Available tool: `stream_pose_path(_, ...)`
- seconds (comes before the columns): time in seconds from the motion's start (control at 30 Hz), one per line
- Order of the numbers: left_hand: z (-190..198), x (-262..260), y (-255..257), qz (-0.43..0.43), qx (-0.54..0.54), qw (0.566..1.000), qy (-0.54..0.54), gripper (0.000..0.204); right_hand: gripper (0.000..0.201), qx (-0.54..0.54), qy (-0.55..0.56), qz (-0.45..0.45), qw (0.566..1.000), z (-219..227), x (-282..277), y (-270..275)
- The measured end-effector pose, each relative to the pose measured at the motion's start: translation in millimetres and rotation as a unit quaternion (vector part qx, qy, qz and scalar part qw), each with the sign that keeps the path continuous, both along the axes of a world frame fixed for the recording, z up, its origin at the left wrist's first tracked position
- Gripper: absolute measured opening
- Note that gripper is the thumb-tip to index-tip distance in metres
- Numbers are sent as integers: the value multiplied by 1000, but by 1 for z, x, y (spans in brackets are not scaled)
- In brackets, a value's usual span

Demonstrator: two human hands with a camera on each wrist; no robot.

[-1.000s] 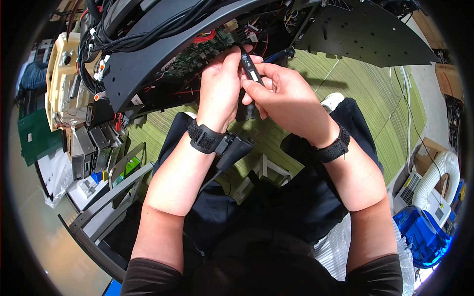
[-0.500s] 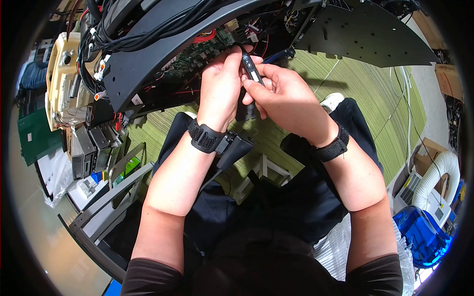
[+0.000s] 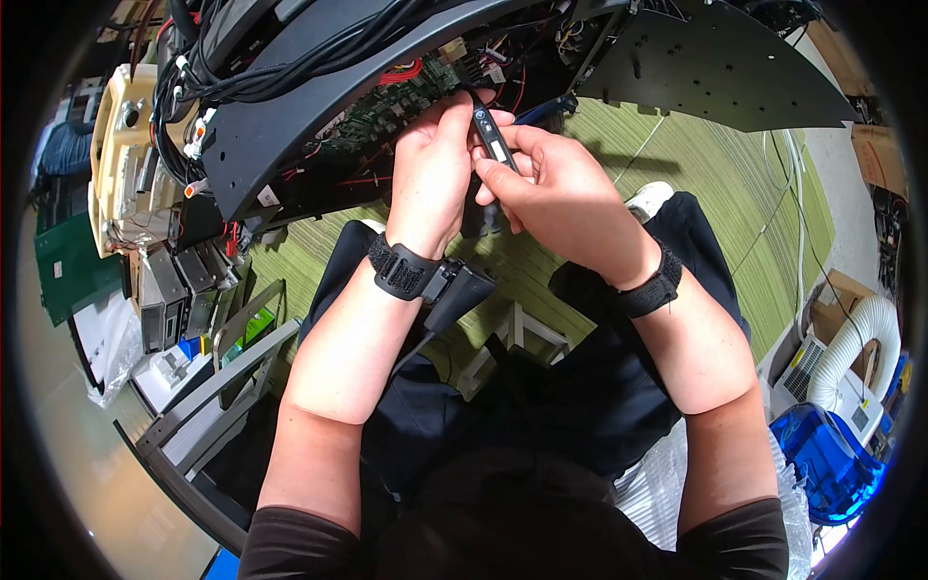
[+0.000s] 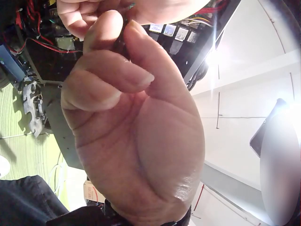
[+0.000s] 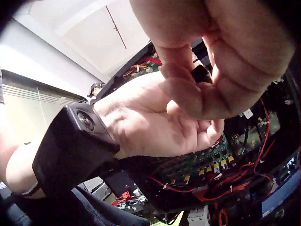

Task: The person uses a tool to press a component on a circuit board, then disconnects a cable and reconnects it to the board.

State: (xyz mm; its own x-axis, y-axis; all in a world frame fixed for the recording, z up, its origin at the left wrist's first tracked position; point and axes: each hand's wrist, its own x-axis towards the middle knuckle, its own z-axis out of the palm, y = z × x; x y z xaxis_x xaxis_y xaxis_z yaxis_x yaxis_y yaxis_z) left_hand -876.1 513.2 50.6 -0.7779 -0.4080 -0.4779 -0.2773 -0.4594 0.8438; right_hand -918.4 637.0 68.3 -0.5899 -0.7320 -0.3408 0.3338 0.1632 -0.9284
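In the head view my right hand pinches a slim black pen-shaped tool with small buttons and a pale window on its side. The tool leans up to the left, its front end between the thumb and forefinger of my left hand. In the left wrist view, the left thumb and forefinger come together while the other fingers curl inward; the tool's tip is hidden there. Just behind both hands lies a green circuit board inside a black housing. The right wrist view shows the right fingers bent round the tool.
Bundled black cables run over the housing. A dark perforated panel juts out at the right. Red wires loop below the board. Metal boxes stand at left; a white hose and blue bin at right.
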Motion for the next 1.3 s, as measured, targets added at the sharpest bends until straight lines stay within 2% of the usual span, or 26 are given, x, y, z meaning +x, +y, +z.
stream_pose_path(0.37,-2,-1,1,9,1,1000,19,32,23,-6,-12,-10,1000,1,0,1)
stream_pose_path(0.87,-3,-1,1,9,3,1000,15,33,24,46,19,18,999,-2,-3,1)
stream_pose_path(1.3,1,1,3,13,-14,1000,20,33,28,-24,-17,-9,1000,-1,3,1)
